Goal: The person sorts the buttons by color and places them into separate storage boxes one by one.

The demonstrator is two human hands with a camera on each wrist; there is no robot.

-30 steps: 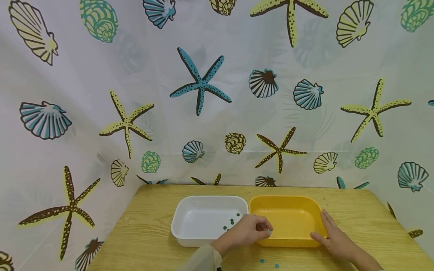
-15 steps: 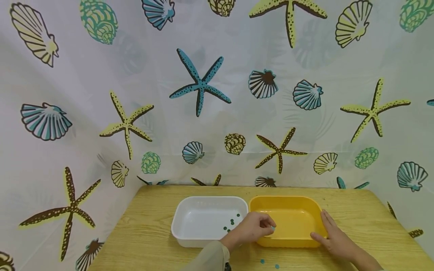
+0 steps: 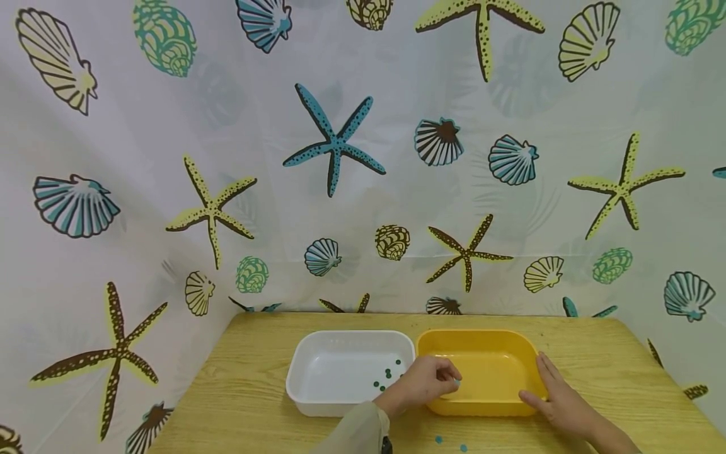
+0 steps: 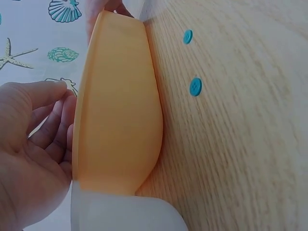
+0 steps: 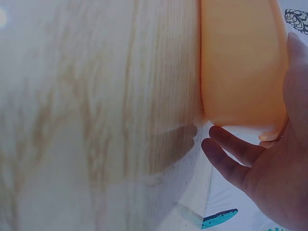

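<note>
My left hand (image 3: 421,382) hovers over the left part of a yellow tub (image 3: 482,408), pinching a small teal button (image 3: 457,383) between thumb and fingertips. In the left wrist view those fingertips meet beyond the tub's rim, and the button is hidden there. On the tub's right end rests my right hand (image 3: 561,403), thumb over the rim and fingers extended along the outside. Its fingers (image 5: 236,154) look nearly straight in the right wrist view. Two teal buttons, one nearer (image 4: 195,86) and one farther (image 4: 188,36), lie on the table before the tub.
A white tub (image 3: 323,408) stands against the yellow one on its left. Several dark green buttons (image 3: 388,373) are scattered in its right part, some partly behind my left hand. The wooden table (image 3: 244,378) meets a shell-patterned curtain (image 3: 363,189) at its back and sides.
My left hand has shifted slightly right over the yellow tub with the button, then stayed almost still. The right hand keeps its place on the tub's end.
</note>
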